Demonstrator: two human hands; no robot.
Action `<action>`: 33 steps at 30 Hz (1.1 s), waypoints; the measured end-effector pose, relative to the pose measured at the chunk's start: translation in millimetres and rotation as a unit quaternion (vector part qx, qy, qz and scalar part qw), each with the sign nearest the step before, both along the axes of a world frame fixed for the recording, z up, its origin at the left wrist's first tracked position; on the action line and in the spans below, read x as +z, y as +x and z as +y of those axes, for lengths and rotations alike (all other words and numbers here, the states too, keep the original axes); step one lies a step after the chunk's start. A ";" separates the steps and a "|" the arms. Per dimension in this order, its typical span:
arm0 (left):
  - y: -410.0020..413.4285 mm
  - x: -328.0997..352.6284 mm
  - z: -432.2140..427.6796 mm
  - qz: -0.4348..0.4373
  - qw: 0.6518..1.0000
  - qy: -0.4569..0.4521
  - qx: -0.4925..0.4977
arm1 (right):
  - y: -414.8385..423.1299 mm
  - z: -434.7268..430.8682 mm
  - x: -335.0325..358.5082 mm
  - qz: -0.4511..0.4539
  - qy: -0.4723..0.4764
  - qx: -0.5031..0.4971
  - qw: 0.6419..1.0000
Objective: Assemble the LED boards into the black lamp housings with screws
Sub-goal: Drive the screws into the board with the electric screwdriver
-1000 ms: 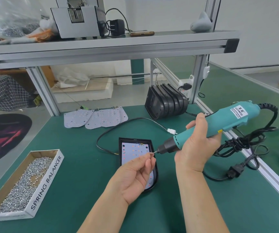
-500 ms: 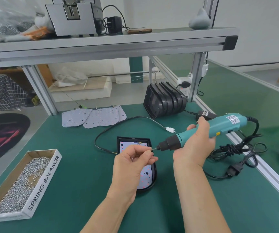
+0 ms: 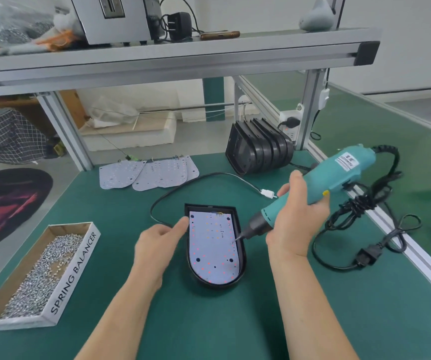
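A black lamp housing (image 3: pixel 243 252) lies on the green bench with a white LED board (image 3: pixel 213 252) seated inside it. My right hand (image 3: pixel 296 222) grips a teal electric screwdriver (image 3: pixel 339 172), its bit tip on a screw at the board's right edge. My left hand (image 3: pixel 157 244) rests on the mat at the housing's left side, its forefinger touching the housing's upper left rim. A stack of black housings (image 3: pixel 258 149) lies on its side at the back. Several spare LED boards (image 3: pixel 152 172) lie fanned out at the back left.
A cardboard box of screws (image 3: pixel 40 274) sits at the front left. The housing's black lead with a white plug (image 3: pixel 267 193) loops behind it. The screwdriver's coiled cable (image 3: pixel 365 216) lies by the bench's right rail. An aluminium shelf (image 3: pixel 172 55) spans overhead.
My left hand let go at the bit tip and moved left to the housing's rim. The screwdriver tilted down, its bit now on the board's right edge.
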State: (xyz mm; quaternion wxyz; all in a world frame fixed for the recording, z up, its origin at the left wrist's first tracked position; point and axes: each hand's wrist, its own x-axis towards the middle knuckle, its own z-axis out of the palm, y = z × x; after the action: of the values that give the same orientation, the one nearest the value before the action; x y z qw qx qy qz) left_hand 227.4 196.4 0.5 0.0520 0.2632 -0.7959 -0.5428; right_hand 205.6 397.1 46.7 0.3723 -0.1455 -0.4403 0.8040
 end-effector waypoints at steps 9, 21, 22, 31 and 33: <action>-4.6 -4.2 18.6 -0.105 0.985 0.037 -0.131 | 8.0 -39.3 -24.0 0.029 0.184 0.071 0.980; -6.6 -7.2 18.4 -0.118 0.981 0.069 -0.137 | 5.4 -50.0 -34.0 0.059 0.233 0.068 0.968; -6.4 -6.5 18.9 -0.117 0.981 0.071 -0.138 | 5.0 -50.0 -34.5 0.061 0.233 0.071 0.968; -6.9 -8.4 19.1 -0.122 0.983 0.059 -0.127 | 4.1 -54.8 -36.2 0.045 0.256 0.125 0.958; -6.9 -8.5 19.5 -0.120 0.983 0.060 -0.123 | 4.5 -54.3 -35.6 0.038 0.246 0.135 0.959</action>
State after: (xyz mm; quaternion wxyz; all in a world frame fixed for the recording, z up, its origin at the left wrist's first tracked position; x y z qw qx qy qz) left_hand 220.5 215.9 -8.0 -0.1270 0.2289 -0.7889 -0.5561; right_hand 210.0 342.8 11.1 0.3007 0.0423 -0.6256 0.7186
